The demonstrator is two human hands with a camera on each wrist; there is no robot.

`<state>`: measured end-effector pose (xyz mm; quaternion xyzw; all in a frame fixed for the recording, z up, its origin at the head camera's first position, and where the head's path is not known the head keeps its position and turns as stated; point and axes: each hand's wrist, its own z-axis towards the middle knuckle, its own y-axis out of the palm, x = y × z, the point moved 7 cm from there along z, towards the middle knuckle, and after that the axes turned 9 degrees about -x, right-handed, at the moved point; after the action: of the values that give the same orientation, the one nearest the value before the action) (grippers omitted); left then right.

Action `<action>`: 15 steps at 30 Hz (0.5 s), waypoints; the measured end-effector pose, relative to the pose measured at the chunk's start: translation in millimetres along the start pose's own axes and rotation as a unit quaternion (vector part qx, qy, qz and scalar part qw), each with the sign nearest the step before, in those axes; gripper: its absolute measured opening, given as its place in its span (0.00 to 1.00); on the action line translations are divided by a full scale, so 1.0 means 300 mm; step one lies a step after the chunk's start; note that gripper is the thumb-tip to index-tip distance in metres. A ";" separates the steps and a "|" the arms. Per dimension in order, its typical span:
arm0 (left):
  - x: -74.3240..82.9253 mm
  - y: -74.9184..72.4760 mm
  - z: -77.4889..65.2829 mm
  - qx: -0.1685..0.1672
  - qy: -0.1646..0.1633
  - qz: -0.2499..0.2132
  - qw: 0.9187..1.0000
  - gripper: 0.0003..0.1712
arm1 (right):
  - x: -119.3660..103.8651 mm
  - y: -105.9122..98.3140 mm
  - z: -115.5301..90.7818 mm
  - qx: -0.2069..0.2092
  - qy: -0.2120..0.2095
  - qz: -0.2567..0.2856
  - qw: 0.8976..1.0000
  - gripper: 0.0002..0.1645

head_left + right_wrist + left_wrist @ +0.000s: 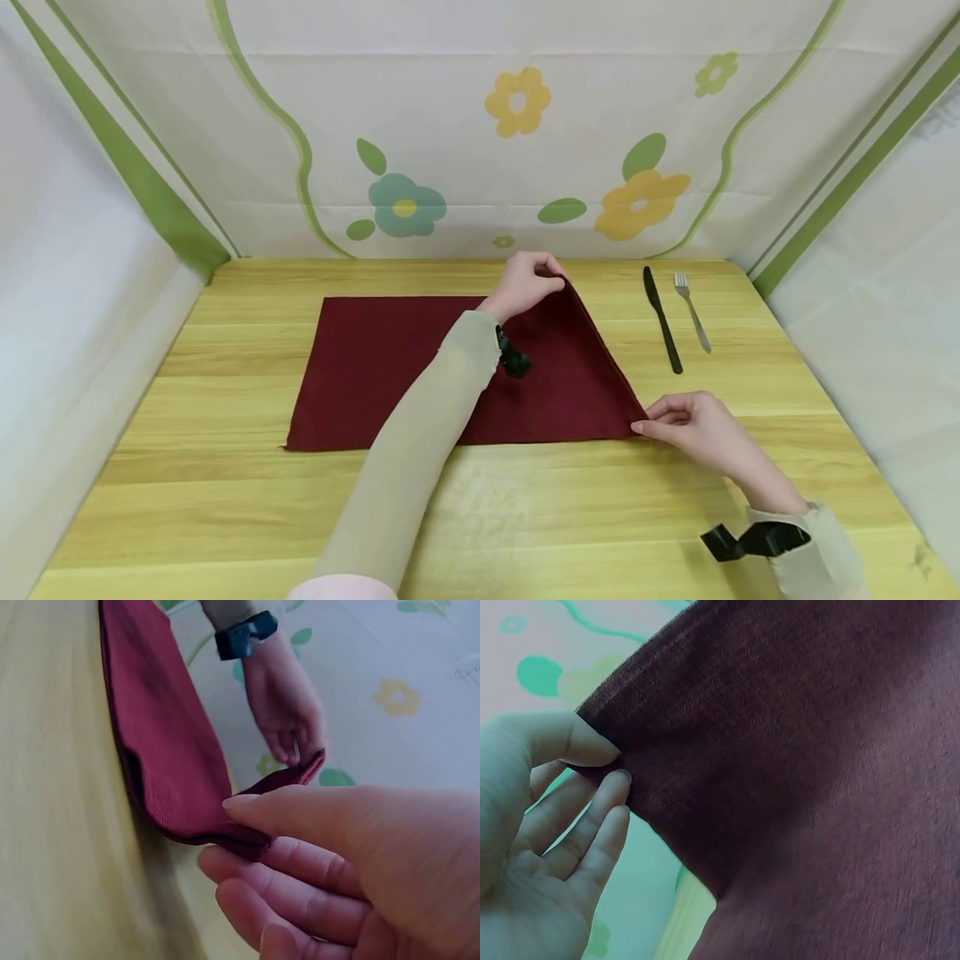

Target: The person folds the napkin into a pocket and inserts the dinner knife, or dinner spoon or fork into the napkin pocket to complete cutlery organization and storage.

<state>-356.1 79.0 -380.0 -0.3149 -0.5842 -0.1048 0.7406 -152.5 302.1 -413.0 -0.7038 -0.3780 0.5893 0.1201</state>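
A dark red cloth napkin [390, 367] lies spread on the wooden table, its right side lifted. My left hand [522, 283] pinches the far right corner between thumb and fingers and holds it above the table. At the near right corner, my right hand [693, 425] pinches the cloth between thumb and fingertips. The right edge stretches slanting between both hands. In the left wrist view the thumb and fingers of the left hand [562, 802] grip the hem. In the right wrist view the thumb of the right hand [322, 847] presses on a layered corner.
A black knife [662, 321] and a small silver fork [692, 312] lie side by side at the right rear of the table [187, 492]. A flowered white curtain [465, 150] hangs behind it, and white panels stand at both sides.
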 end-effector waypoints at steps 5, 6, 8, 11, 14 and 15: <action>-0.028 -0.047 -0.018 0.023 -0.005 -0.020 1.000 0.04 | -0.063 -0.004 -0.017 0.018 -0.046 -0.001 0.999 0.08; -0.034 -0.054 -0.022 0.025 -0.005 -0.028 0.999 0.05 | -0.075 -0.003 -0.020 0.019 -0.051 0.002 0.998 0.08; -0.040 -0.065 -0.030 0.025 0.000 -0.047 0.999 0.05 | -0.097 0.002 -0.023 0.019 -0.062 0.006 0.998 0.07; -0.050 -0.076 -0.044 0.013 0.007 -0.070 0.997 0.03 | -0.127 0.011 -0.024 0.017 -0.076 0.005 0.997 0.06; -0.068 -0.085 -0.058 -0.002 -0.001 -0.092 0.996 0.04 | -0.146 0.023 -0.022 0.011 -0.085 0.003 0.996 0.06; -0.074 -0.088 -0.064 -0.007 -0.007 -0.100 0.995 0.05 | -0.151 0.027 -0.021 0.009 -0.087 0.001 0.996 0.06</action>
<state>-361.0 42.4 -393.8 -0.2607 -0.6172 -0.1804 0.7201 -144.5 267.8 -382.7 -0.6492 -0.3807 0.6519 0.0928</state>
